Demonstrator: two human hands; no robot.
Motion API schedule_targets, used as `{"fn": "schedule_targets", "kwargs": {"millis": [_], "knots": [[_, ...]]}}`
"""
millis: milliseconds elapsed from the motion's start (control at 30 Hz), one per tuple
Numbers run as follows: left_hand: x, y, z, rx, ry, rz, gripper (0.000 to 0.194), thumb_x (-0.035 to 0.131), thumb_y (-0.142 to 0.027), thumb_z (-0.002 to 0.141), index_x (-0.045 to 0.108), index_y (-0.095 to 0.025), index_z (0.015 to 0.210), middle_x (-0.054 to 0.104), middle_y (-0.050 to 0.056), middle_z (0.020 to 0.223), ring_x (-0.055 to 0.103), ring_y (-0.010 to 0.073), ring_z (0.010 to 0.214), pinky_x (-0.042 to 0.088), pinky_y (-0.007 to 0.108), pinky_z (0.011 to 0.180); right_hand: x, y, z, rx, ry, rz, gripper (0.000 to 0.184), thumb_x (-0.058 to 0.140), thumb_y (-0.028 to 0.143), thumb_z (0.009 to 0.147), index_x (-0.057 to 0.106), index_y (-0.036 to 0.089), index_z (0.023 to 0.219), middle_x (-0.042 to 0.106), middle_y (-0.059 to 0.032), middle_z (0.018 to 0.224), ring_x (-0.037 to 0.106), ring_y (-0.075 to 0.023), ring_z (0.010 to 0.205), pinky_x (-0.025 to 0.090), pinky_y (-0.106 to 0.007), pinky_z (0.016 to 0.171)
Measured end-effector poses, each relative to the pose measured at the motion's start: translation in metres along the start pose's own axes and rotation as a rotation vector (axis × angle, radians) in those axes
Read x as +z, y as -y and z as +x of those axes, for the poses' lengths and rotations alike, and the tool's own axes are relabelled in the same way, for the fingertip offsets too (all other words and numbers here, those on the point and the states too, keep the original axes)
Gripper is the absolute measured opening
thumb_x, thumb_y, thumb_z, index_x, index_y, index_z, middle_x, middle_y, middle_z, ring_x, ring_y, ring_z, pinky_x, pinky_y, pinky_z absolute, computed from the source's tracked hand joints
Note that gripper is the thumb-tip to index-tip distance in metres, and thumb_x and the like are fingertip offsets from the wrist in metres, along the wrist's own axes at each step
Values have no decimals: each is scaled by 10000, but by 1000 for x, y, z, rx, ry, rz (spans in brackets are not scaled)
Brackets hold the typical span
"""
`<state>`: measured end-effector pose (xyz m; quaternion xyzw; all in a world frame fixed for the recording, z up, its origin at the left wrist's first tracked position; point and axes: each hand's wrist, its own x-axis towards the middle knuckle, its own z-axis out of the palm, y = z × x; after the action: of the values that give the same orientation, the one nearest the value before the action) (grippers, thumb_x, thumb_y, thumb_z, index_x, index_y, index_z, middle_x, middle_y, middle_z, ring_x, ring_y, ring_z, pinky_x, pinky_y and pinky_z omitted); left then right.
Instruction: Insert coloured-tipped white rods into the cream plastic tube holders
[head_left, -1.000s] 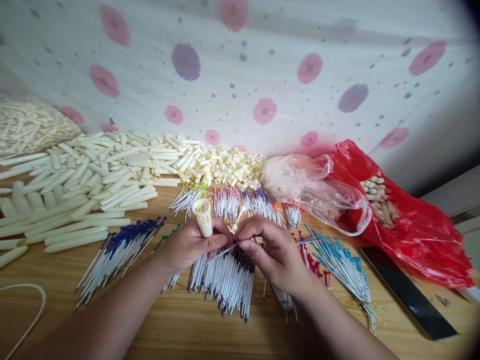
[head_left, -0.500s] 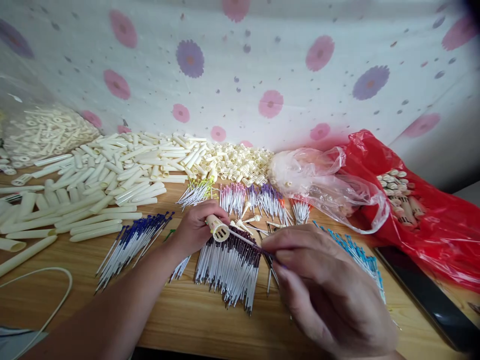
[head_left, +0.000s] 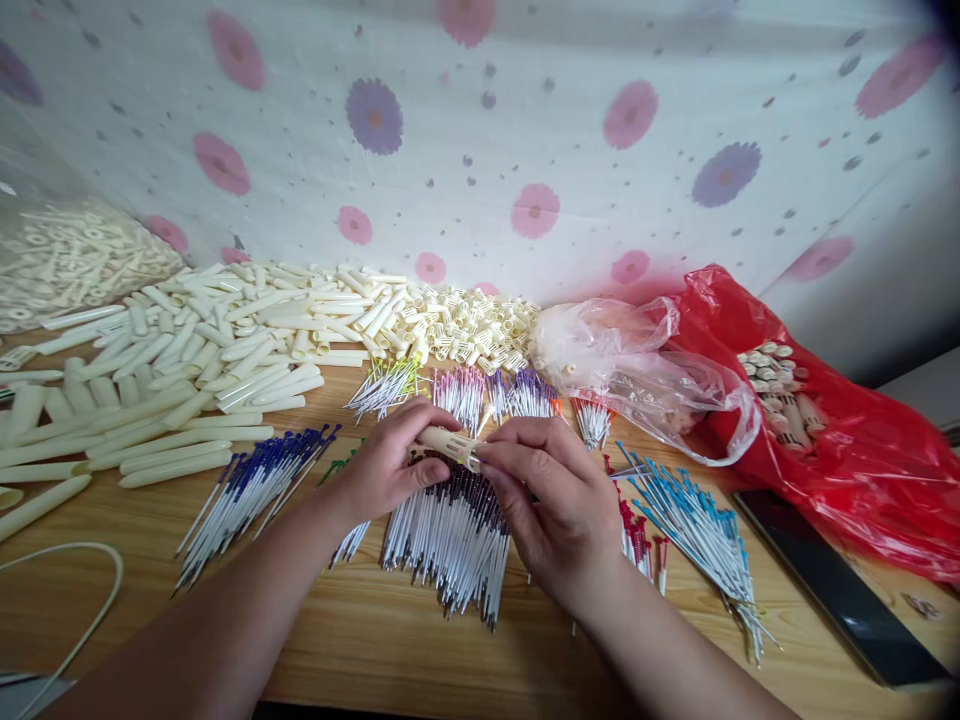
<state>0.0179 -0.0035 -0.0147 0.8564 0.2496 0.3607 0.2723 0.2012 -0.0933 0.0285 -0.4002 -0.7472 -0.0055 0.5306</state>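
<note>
My left hand (head_left: pixel 394 455) is closed around a cream slotted pen barrel (head_left: pixel 448 442), whose open end points right. At that end the fingertips of my right hand (head_left: pixel 555 490) are pinched together over the refill, which is now hidden by the fingers and the barrel. Below both hands lies a thick row of white refills with dark maroon heads (head_left: pixel 450 540). Blue-headed refills (head_left: pixel 259 490) lie left of my left wrist. To the right of my right hand are red-headed refills (head_left: pixel 636 540) and light-blue-headed refills (head_left: pixel 697 530).
Cream pen tubes (head_left: pixel 187 370) are heaped at the left, beside small slotted parts (head_left: pixel 472 325). Behind my hands lie yellow (head_left: pixel 384 385), pink (head_left: pixel 459 395) and purple (head_left: pixel 529 392) refill bundles. A clear bag (head_left: pixel 600 340), red bag (head_left: pixel 847 450) and black phone (head_left: pixel 832 590) occupy the right.
My right hand has moved away from me and left to the barrel's open end. The refill, seen earlier between hand and barrel, no longer shows. The barrel has turned more sideways.
</note>
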Motion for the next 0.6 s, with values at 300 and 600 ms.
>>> {"fn": "schedule_targets", "kwargs": {"millis": [300, 600], "knots": [[-1, 0, -2, 23, -56, 101, 426, 338, -515, 936, 584, -173, 1001, 518, 52, 929, 518, 185, 881, 423, 317, 785, 0, -8, -1, 30, -30, -57, 70, 626, 82, 804, 644, 146, 827, 571, -53, 832, 564, -143, 778, 482, -281, 658], [-1, -5, -1, 47, -136, 253, 411, 347, -498, 938, 598, -175, 983, 520, 58, 916, 528, 196, 872, 443, 330, 776, 2, -12, -1, 152, -23, 89, 91, 590, 70, 806, 642, 145, 796, 570, -52, 824, 563, -142, 771, 469, -270, 675]]}}
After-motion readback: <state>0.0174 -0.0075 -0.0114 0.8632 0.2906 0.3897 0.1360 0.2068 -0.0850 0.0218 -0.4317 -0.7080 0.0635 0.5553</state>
